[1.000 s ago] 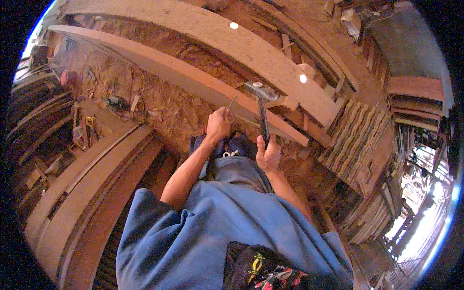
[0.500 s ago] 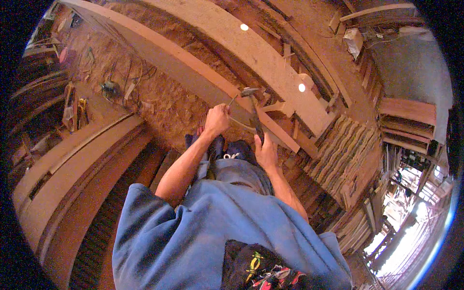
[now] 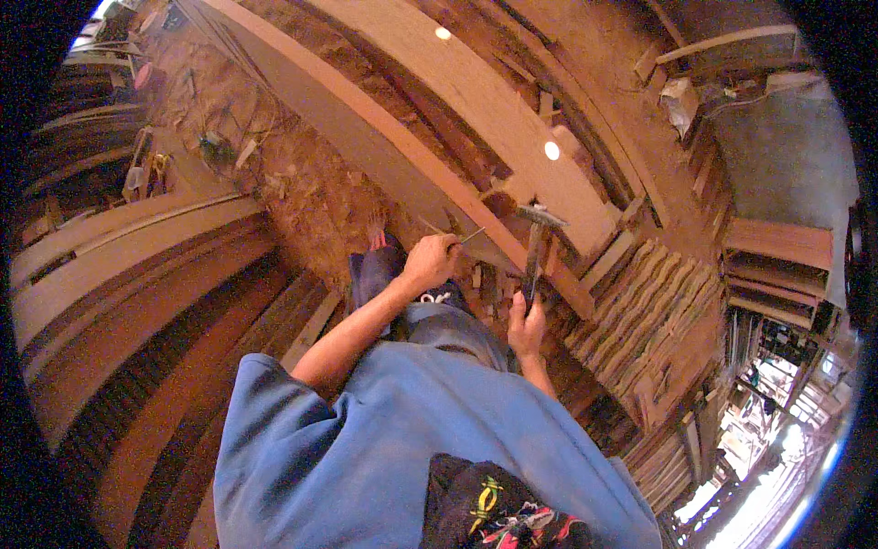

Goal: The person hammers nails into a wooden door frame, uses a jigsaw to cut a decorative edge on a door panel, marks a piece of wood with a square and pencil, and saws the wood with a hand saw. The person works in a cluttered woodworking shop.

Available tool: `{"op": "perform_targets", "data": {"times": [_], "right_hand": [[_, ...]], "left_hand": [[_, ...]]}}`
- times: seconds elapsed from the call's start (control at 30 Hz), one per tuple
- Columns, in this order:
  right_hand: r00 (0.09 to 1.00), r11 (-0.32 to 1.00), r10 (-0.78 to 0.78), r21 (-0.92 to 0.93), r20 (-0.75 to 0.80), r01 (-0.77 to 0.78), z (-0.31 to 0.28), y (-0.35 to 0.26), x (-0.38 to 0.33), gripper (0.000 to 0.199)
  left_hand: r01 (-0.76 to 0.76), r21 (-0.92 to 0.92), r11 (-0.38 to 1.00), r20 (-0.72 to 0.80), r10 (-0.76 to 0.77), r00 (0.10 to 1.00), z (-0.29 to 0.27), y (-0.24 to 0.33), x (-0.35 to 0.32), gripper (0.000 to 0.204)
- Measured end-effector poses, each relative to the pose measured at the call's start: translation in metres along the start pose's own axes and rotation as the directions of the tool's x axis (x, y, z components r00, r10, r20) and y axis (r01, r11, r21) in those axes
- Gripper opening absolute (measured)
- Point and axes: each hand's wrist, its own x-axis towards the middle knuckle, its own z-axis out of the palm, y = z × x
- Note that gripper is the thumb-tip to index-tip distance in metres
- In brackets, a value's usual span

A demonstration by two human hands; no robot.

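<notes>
My right hand [image 3: 526, 328] is closed around the dark lower handle of a hammer [image 3: 536, 256], whose metal head points up and away from me. Between the closed fingers of my left hand [image 3: 432, 263] is a thin pointed rod [image 3: 473, 235], nail-like, sticking out toward the right; its exact kind is hard to make out. Just beyond both hands a long wooden beam [image 3: 402, 123] runs from far left to near right. The hammer head appears over the beam's near right end; whether it touches the wood I cannot tell.
A second wide plank [image 3: 476, 96] lies behind the beam. Stacked curved boards [image 3: 137, 252] fill the left side. Wavy-edged boards [image 3: 645, 316] are piled at right, near a wooden shelf piece [image 3: 777, 242]. Shavings cover the ground [image 3: 311, 174]. A power tool [image 3: 216, 146] lies at far left.
My right hand and the hammer have moved right and a little toward me, apart from the left hand. My left hand has shifted right and nearer, still gripping the thin rod. The view has turned slightly.
</notes>
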Motion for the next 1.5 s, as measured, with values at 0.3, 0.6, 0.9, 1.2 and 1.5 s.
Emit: {"op": "perform_targets", "data": {"times": [0.3,0.6,0.9,1.2,1.5], "right_hand": [[0.974,0.976,-0.157,0.124,-0.162,0.178,-0.049,0.1,-0.035,0.026],[0.994,0.994,-0.005,0.11,0.106,-0.006,-0.085,0.124,-0.05,0.052],[0.99,0.999,-0.032,-0.015,0.134,0.034,-0.088,0.116,-0.047,0.08],[0.983,0.991,-0.091,-0.085,0.157,0.106,-0.082,0.123,-0.037,0.084],[0.972,0.979,-0.127,-0.13,0.198,0.155,-0.09,0.075,-0.024,0.074]], "left_hand": [[-0.021,0.242,0.97,0.038,0.013,0.999,0.104,0.045,-0.049,0.022],[-0.023,0.286,0.958,-0.161,0.072,0.984,0.115,0.068,-0.061,0.018],[0.184,0.296,0.937,-0.157,-0.142,0.977,0.128,0.062,-0.045,0.02],[0.125,0.137,0.983,-0.211,-0.095,0.973,0.135,0.033,-0.033,0.031],[0.214,0.19,0.958,-0.171,-0.182,0.968,0.127,0.049,-0.037,0.03]]}}
